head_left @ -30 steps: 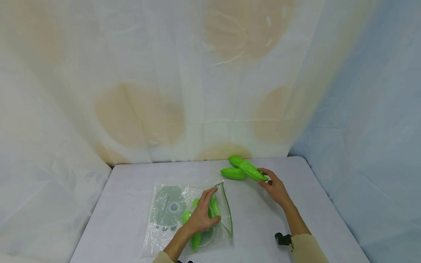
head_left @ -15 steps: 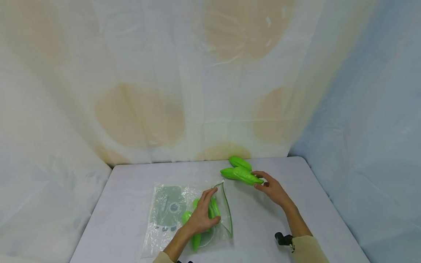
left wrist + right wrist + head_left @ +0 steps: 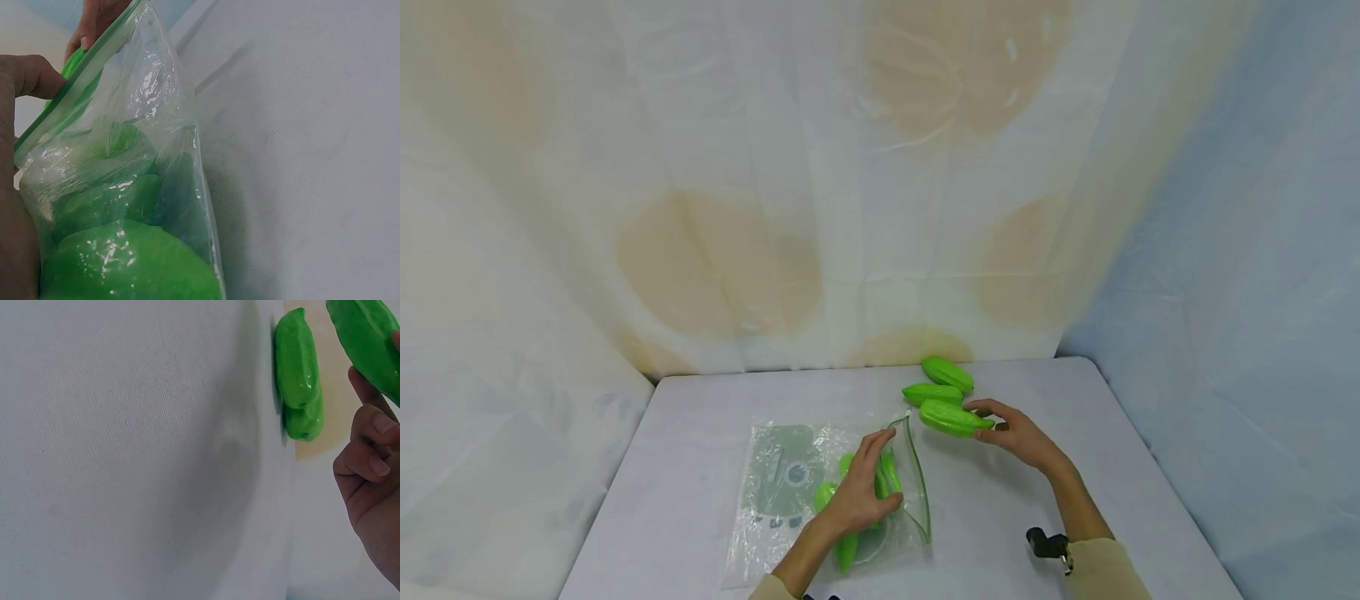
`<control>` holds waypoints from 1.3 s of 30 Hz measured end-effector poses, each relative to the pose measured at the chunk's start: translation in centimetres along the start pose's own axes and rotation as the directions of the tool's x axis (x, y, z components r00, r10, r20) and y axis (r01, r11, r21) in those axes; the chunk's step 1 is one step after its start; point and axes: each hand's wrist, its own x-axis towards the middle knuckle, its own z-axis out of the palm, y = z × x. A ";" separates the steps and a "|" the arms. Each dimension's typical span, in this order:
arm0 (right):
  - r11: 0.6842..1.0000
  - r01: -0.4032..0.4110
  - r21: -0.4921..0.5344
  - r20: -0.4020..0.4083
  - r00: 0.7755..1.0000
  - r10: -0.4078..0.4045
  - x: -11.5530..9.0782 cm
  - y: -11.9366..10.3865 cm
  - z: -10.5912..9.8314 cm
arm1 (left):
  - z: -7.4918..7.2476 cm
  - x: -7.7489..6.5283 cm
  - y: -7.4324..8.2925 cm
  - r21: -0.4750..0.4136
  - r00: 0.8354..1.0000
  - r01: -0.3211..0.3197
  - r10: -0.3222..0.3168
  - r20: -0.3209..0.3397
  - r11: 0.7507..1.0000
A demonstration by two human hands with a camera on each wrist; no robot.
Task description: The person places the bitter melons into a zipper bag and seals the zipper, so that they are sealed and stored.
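Note:
My right hand (image 3: 1018, 435) pinches a bright green bitter melon (image 3: 950, 418) by its narrow end and holds it above the table; a shadow lies below it in the right wrist view. Two more bitter melons lie behind it, one at the back (image 3: 947, 374) and one nearer (image 3: 931, 394). My left hand (image 3: 857, 493) grips the mouth of a clear zip bag (image 3: 748, 533), with thumb (image 3: 40, 76) at the green zip rim. The mouth stands parted, facing right. Several bitter melons (image 3: 131, 262) are inside the bag, partly hidden by the left hand in the head view.
The white table (image 3: 700, 400) ends at a patterned curtain (image 3: 850, 250) behind it, with hanging sheets on both sides. Grey-green printing (image 3: 786, 467) marks the bag's left part. A black wrist camera (image 3: 1045, 546) sits by the right sleeve (image 3: 1105, 568).
My right hand has drawn its bitter melon toward me and slightly left, away from the two behind, and the melon has turned flatter. The left hand and bag have stayed put.

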 end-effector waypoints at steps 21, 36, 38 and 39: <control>0.997 0.033 0.066 0.111 0.993 -0.041 0.0 -0.8 -0.4 | -0.2 0.2 0.0 0.008 1.000 -0.013 0.013 -0.003 1.000; 0.996 -0.017 0.084 0.164 0.986 0.003 0.2 -1.3 0.4 | 0.0 0.3 -0.1 -0.003 1.000 0.010 -0.010 0.008 1.000; 0.996 -0.018 0.089 0.171 0.985 0.003 0.2 -1.3 0.5 | 0.0 0.2 0.0 -0.003 1.000 0.011 -0.011 0.008 1.000; 0.996 -0.015 0.092 0.176 0.984 -0.001 0.3 -1.3 0.6 | 0.0 0.2 0.0 -0.002 1.000 0.008 -0.008 0.007 1.000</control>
